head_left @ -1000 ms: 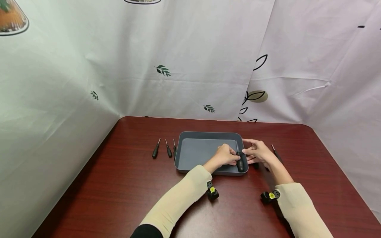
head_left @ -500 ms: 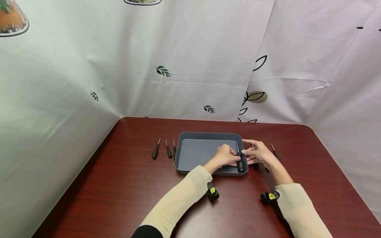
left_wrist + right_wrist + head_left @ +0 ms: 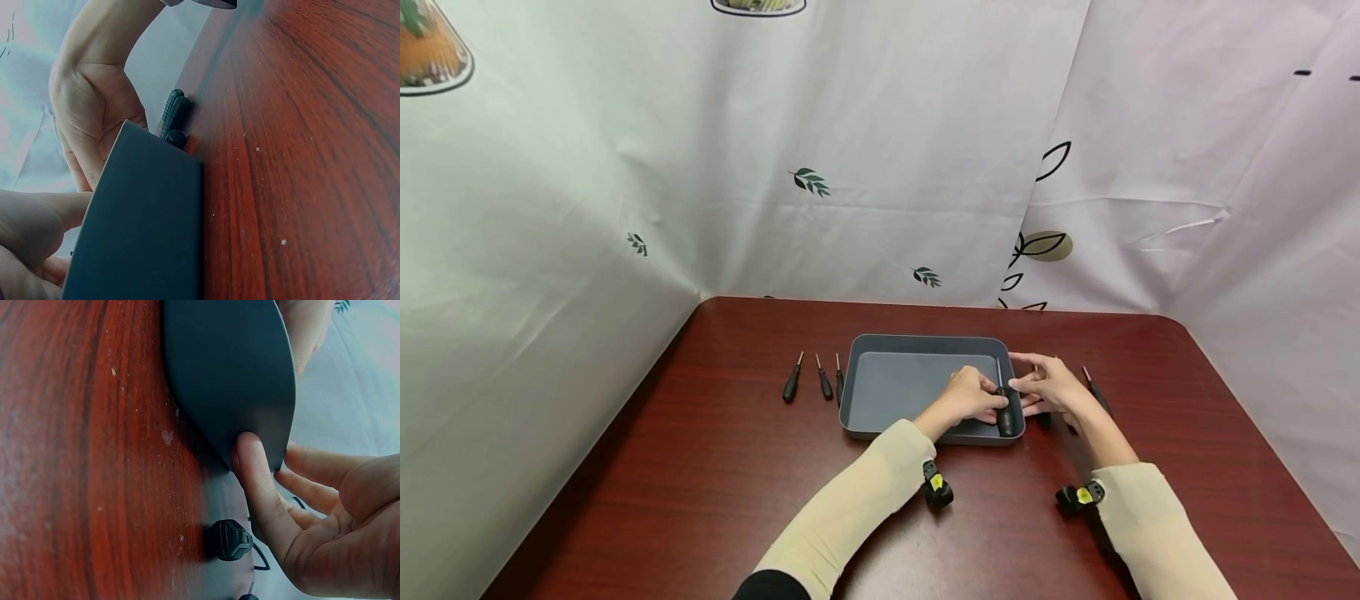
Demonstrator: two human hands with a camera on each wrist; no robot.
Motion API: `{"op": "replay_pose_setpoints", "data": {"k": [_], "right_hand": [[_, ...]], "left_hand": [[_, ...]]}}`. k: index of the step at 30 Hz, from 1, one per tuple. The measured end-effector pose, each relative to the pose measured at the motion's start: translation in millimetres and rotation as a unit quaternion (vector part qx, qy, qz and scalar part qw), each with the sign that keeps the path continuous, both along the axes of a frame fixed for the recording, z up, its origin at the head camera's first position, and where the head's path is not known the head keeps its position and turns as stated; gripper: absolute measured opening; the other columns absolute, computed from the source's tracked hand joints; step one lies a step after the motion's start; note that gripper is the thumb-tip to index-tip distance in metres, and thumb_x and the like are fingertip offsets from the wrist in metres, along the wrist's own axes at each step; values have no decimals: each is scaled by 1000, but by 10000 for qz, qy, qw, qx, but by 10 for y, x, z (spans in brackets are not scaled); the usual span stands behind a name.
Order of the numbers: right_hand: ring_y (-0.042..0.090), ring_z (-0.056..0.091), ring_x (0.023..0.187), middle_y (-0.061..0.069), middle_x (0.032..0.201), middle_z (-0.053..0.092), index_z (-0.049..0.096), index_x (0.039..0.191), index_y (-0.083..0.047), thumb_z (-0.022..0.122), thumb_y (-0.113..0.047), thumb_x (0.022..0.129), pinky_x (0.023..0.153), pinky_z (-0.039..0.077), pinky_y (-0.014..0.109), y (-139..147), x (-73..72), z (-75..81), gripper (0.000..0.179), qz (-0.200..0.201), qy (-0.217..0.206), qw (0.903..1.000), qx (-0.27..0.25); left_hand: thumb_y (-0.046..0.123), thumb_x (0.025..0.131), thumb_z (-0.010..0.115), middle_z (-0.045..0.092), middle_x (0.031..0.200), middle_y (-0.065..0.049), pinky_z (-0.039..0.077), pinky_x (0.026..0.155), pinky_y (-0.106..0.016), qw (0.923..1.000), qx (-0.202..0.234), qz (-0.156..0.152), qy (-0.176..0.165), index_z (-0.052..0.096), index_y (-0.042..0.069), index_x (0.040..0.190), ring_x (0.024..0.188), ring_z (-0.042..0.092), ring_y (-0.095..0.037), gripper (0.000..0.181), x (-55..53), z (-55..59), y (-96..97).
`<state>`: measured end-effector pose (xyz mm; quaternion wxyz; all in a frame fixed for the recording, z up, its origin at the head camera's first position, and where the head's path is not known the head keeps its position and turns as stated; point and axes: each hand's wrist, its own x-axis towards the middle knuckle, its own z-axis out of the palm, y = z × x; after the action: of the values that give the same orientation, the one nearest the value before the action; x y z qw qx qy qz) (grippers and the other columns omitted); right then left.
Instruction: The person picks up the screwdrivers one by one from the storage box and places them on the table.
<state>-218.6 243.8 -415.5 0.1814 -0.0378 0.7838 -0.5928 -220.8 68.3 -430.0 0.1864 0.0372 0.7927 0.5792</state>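
In the head view, my left hand reaches into the grey rectangular tray and pinches a black-handled screwdriver. This screwdriver lies along the tray's right side, its thin shaft pointing to the far wall. My right hand is at the tray's right side, fingers spread and fairly straight. In the right wrist view, one fingertip presses the outer wall of the tray, while others are at its rim. The wall hides the held screwdriver in both wrist views.
Several smaller black-handled screwdrivers lie on the red-brown table left of the tray. Another screwdriver lies to its right, partly behind my right hand; black handles show there in the left wrist view. White patterned cloth hangs behind the table.
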Motion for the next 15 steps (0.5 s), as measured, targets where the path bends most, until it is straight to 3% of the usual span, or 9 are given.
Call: {"op": "replay_pose_setpoints", "data": {"k": [15], "right_hand": [[21,72,65,17,95,72,23,155,6,60,1,99,63,62,39,-8,6,3,67,3,20,10000,13]], "left_hand": [[-4,84,78,67,84,-14,61,55,-28,9999,100,-21,-88,70,-9,104,67,73,-27,23,9,17,15]]}}
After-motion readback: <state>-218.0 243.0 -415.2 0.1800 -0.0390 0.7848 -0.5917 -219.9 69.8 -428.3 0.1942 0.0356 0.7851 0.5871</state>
